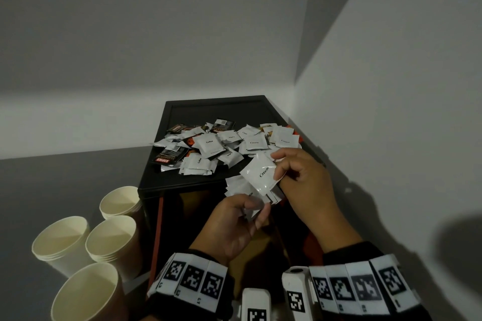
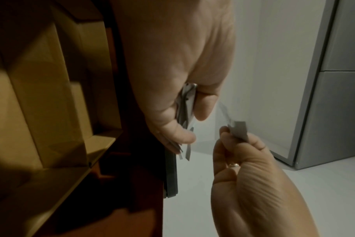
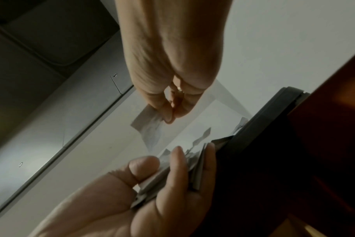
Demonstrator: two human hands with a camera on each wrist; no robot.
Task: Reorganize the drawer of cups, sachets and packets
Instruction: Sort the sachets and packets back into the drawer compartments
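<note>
In the head view my left hand grips a fanned stack of white sachets just in front of the black cabinet top. My right hand pinches one white sachet marked Cream directly above that stack. The left wrist view shows the stack edge-on between thumb and fingers of my left hand, while the right hand pinches its sachet. In the right wrist view the single sachet hangs from the right hand above the stack.
A loose pile of white sachets and dark Kopiko packets covers the black top. Several stacks of paper cups stand at lower left. A wall runs close on the right. Tan dividers show below the top.
</note>
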